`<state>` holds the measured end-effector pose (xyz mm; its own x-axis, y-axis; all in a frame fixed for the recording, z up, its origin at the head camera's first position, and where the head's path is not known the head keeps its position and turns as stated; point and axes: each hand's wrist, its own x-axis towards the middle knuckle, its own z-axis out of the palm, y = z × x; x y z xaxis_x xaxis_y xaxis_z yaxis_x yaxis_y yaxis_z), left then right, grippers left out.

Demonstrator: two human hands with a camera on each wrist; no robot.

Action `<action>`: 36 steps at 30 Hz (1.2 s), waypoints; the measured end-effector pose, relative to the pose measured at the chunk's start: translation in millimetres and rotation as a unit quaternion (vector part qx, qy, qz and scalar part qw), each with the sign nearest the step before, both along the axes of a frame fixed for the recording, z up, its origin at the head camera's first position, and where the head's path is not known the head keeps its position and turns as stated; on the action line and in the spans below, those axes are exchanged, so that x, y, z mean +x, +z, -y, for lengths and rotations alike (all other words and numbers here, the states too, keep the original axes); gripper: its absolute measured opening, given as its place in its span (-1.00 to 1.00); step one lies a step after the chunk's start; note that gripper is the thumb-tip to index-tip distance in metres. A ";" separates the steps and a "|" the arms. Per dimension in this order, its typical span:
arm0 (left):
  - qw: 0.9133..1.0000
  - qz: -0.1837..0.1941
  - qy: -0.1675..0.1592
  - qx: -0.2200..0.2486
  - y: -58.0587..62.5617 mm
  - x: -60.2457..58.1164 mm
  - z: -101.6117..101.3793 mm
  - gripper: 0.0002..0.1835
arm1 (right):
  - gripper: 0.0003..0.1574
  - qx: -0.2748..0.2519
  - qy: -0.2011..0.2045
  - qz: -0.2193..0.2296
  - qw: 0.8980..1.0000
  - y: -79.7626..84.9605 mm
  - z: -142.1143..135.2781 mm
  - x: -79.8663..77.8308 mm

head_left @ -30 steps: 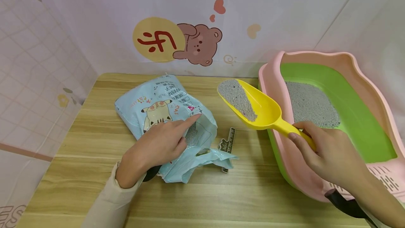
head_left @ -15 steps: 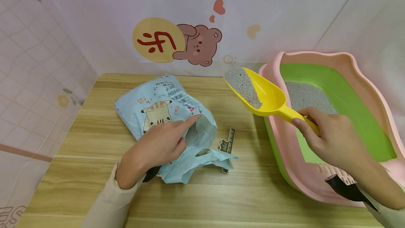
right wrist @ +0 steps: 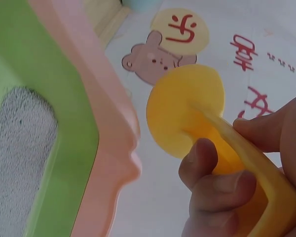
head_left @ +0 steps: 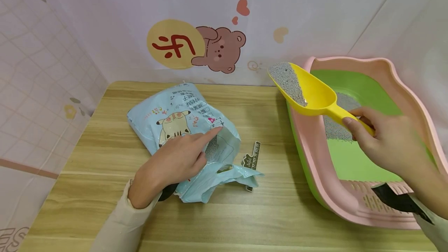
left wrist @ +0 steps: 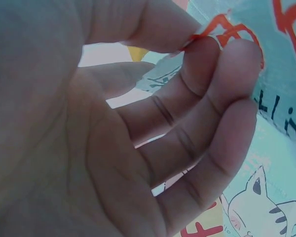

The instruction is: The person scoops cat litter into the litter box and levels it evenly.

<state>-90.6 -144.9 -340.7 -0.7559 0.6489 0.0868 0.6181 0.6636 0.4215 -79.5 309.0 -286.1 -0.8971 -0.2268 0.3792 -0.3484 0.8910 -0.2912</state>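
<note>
My right hand [head_left: 395, 139] grips the handle of a yellow scoop [head_left: 320, 92], its fingers curled round it in the right wrist view. Grey cat litter [head_left: 288, 83] fills the front part of the scoop, which hangs over the left rim of a pink and green litter box [head_left: 315, 158]. A light blue litter bag [head_left: 189, 100] lies opened on the table, with grey litter showing in its mouth. At that mouth my left hand [head_left: 175, 160] pinches the bag's edge between thumb and fingers, the index finger stretched out. The left wrist view shows this pinch close up.
More grey litter [head_left: 337, 127] lies in the box, partly hidden by the scoop and right hand. A small dark piano-patterned piece [head_left: 254, 154] lies on the wooden table [head_left: 273, 209], partly under the bag's flap. A printed white wall sheet [head_left: 308, 14] stands behind.
My right hand has carried the loaded scoop to the right and farther up in the head view, from beside the box to over its rim. The left hand and the bag stay put.
</note>
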 end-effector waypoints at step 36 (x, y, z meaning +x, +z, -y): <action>1.000 0.008 0.005 -0.008 -1.2 0.0 -0.7 -0.23 | -0.48 -0.074 -0.186 0.123 0.972 -19.3 -94.7 -2.2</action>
<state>-90.6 -144.2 -341.9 -0.7635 0.6426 0.0642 0.6044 0.6760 0.4215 -81.7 403.7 -305.4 -0.9742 0.1709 0.1476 0.0856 0.8844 -0.4589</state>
